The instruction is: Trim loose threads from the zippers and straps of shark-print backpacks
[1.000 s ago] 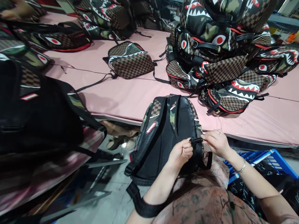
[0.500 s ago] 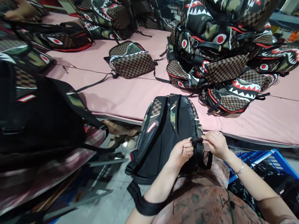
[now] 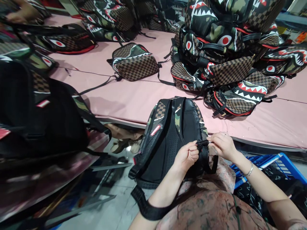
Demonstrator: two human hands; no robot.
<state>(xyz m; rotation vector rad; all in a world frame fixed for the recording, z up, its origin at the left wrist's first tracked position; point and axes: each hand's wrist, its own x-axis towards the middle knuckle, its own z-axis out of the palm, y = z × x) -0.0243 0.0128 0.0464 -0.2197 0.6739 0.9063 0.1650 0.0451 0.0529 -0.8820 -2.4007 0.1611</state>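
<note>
A backpack [image 3: 164,150] with a black padded back and checkered and camouflage panels leans against the table edge, its back toward me. My left hand [image 3: 188,157] is closed in a pinch on a black strap [image 3: 202,143] by the bag's right side. From the other side, my right hand [image 3: 223,145] pinches the same strap's right end. Whatever small fitting sits between the fingertips is too small to make out. A wide black shoulder strap [image 3: 150,209] loops round my left forearm.
On the pink table [image 3: 134,99] lies a checkered backpack [image 3: 135,62]; a pile of shark-print backpacks [image 3: 223,41] stands at right. A large black backpack [image 3: 64,118] is at near left. A blue crate [image 3: 291,167] sits beside me. Another person's arm [image 3: 24,14] shows far left.
My right hand has shifted very slightly at the strap's end. The large black backpack at near left has turned and moved a little to the right. My left hand stays in place.
</note>
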